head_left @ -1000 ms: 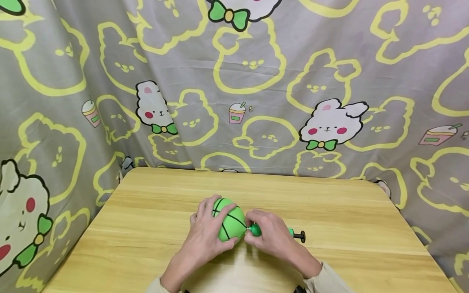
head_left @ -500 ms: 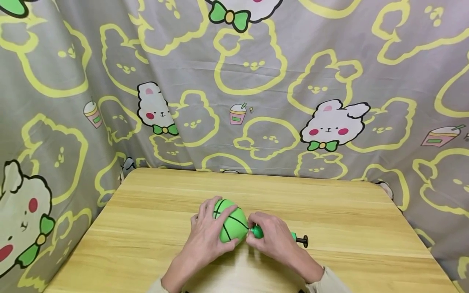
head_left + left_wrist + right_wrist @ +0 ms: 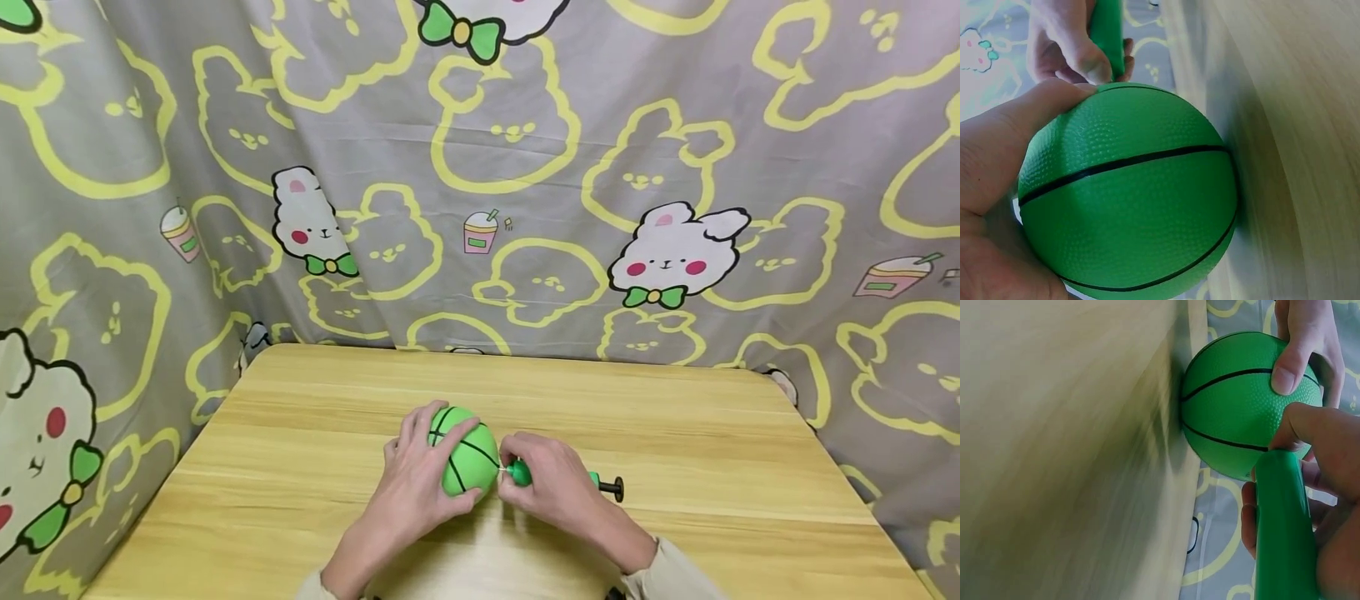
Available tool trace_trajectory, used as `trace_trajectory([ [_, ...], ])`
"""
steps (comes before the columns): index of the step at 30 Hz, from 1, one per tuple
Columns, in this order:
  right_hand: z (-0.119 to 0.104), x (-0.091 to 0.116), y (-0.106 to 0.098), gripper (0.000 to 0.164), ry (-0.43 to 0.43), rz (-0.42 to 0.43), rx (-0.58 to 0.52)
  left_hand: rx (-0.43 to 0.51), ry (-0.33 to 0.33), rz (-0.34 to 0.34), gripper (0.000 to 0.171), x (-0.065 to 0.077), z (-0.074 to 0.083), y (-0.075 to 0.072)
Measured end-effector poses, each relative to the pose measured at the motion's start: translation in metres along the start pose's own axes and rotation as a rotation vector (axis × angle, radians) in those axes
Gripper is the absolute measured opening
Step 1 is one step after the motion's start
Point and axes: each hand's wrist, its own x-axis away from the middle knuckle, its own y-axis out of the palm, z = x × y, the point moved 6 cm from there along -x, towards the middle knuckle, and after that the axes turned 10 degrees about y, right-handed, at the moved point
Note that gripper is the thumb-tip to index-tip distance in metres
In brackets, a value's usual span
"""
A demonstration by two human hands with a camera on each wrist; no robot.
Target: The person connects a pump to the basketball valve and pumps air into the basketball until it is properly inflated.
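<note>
A small green toy basketball (image 3: 474,462) with black seam lines rests on the wooden table. My left hand (image 3: 414,468) grips it from the left, fingers spread over the top and thumb along the near side. At its right, my right hand (image 3: 551,475) holds a green hand pump (image 3: 1285,531) lying nearly level. The pump's black handle (image 3: 617,489) sticks out to the right, behind the hand. A thin pale needle (image 3: 502,469) spans the small gap between the pump's front end and the ball. In the right wrist view the thumb and fingers hide the needle.
The light wooden table (image 3: 315,417) stretches around both hands. A grey curtain (image 3: 525,108) with yellow outlines and rabbit faces hangs behind the table and along its sides.
The head view has shifted slightly. Both hands keep their holds on the ball and the pump, and slightly more of the needle shows between them.
</note>
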Motion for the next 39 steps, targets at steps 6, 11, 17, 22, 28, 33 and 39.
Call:
trace_trajectory([
  [6, -0.002, 0.001, -0.001, 0.017, -0.024, -0.015, -0.001, 0.004, -0.012, -0.003, 0.083, 0.0, -0.002, -0.002],
  [11, -0.003, 0.004, 0.0, 0.013, -0.03, -0.026, 0.036, 0.006, -0.015, 0.004, 0.083, 0.001, -0.002, -0.003],
  [17, -0.002, 0.009, 0.005, 0.013, -0.028, -0.018, 0.089, -0.012, -0.001, 0.018, 0.084, 0.002, -0.001, -0.004],
  [22, 0.0, 0.013, 0.005, 0.012, -0.019, 0.017, 0.123, -0.018, 0.009, 0.029, 0.083, 0.002, 0.001, -0.003],
  [28, 0.002, 0.015, 0.003, 0.013, -0.011, 0.045, 0.147, -0.021, 0.012, 0.028, 0.083, 0.0, 0.003, -0.001],
  [33, 0.004, 0.017, 0.002, 0.014, -0.007, 0.051, 0.14, -0.03, 0.017, 0.029, 0.081, 0.0, 0.004, 0.0],
  [39, 0.004, 0.018, 0.001, 0.014, -0.022, 0.064, 0.159, -0.028, 0.02, 0.036, 0.081, 0.0, 0.004, -0.001],
])
